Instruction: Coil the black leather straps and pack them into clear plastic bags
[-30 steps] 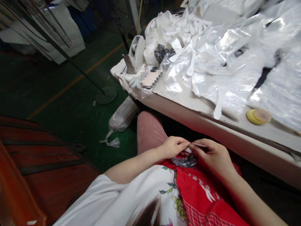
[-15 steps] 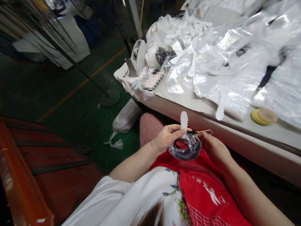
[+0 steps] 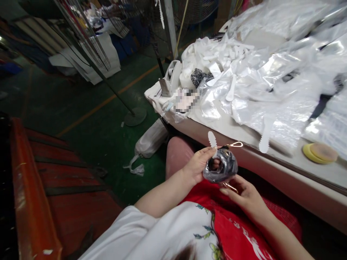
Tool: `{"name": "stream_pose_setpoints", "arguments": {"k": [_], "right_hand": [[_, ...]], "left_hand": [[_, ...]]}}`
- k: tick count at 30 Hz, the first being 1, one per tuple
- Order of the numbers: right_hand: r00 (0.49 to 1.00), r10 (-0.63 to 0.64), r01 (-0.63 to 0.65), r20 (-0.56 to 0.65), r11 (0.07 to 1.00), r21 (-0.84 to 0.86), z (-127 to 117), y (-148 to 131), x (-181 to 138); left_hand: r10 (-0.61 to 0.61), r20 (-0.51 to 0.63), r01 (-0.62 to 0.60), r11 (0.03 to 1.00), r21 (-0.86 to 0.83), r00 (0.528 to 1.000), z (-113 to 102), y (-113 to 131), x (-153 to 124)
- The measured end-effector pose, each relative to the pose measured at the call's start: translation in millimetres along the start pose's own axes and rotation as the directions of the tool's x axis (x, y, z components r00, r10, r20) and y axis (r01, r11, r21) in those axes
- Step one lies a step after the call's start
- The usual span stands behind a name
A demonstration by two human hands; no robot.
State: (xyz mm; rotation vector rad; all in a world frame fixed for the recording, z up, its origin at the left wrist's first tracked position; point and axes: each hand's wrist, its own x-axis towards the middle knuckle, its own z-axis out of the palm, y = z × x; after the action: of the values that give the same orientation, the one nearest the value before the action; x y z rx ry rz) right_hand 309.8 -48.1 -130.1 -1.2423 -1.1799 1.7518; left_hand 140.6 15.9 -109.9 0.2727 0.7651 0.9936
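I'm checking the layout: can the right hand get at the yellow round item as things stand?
Probably yes: the yellow round item lies near the table's front edge, with nothing seen over it. The right hand might first release the gold clip it seems to hold.

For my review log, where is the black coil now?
In the head view, the black coil is right of centre, held by the left hand, with the right hand at its lower right.

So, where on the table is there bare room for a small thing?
Two narrow patches along the front edge of the table: one left of the toothed white strip there, in front of the plastic bags; another between that strip and the yellow round item. Behind, bags and piled white pieces crowd it.
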Motion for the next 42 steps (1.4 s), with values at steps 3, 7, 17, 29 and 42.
{"name": "stream_pose_setpoints", "arguments": {"k": [3,7,17,29,42], "right_hand": [[0.995,0.044,-0.039,-0.091,0.998,0.053,2,-3,4],[0.984,0.096,-0.056,-0.149,0.964,0.258,4,2,10],[0.929,0.357,-0.364,0.095,0.841,0.4,8,-6,1],[0.931,0.311,-0.36,0.191,0.871,0.336,-23,17,-12],[0.983,0.174,-0.184,0.06,0.918,0.35,-13,7,-29]], "left_hand": [[-0.038,-0.045,0.035,0.998,-0.06,0.998,-4,-4,5],[-0.025,-0.058,0.026,1.0,0.015,0.998,-1,-9,3],[0.063,0.093,-0.1,0.876,0.471,0.994,9,-22,-11],[0.116,0.259,-0.272,0.638,0.721,0.959,2,-35,-23],[0.231,0.182,-0.278,0.51,0.814,0.956,-7,-40,-11]]}}
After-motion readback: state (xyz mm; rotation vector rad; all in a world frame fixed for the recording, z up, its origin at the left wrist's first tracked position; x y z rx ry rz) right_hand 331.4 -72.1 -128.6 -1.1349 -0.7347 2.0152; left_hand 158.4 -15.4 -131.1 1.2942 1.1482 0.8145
